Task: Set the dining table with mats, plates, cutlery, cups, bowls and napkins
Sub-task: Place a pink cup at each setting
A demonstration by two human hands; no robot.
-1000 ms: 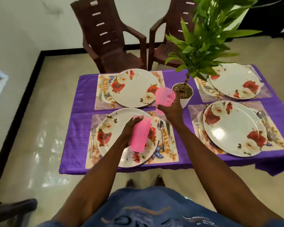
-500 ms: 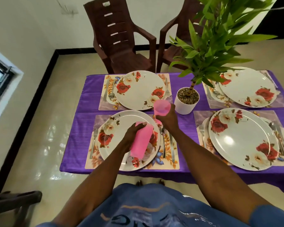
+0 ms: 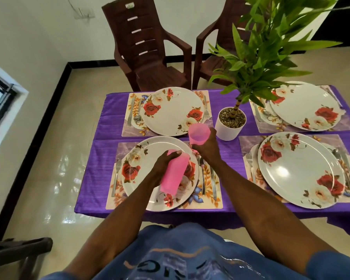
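A purple cloth (image 3: 101, 138) is spread over the table, and four mats are laid on it, two near and two far. One big flowered plate is set on each mat, so four plates are seen: the near left plate (image 3: 148, 158), the far left plate (image 3: 172, 111), the near right plate (image 3: 300, 168) and the far right plate (image 3: 305, 107). A single pink cup (image 3: 198, 134) is gripped from the side by the right hand (image 3: 207, 147) and is held up, mouth open, above the gap between the two left plates. A stack of pink cups (image 3: 175, 173) is held in the curled fingers of the left hand (image 3: 164, 165) over the near left plate. How many cups are in the stack cannot be told. One potted plant (image 3: 230, 123) is stood in the middle. Two brown chairs (image 3: 148, 47) are seen behind the table.
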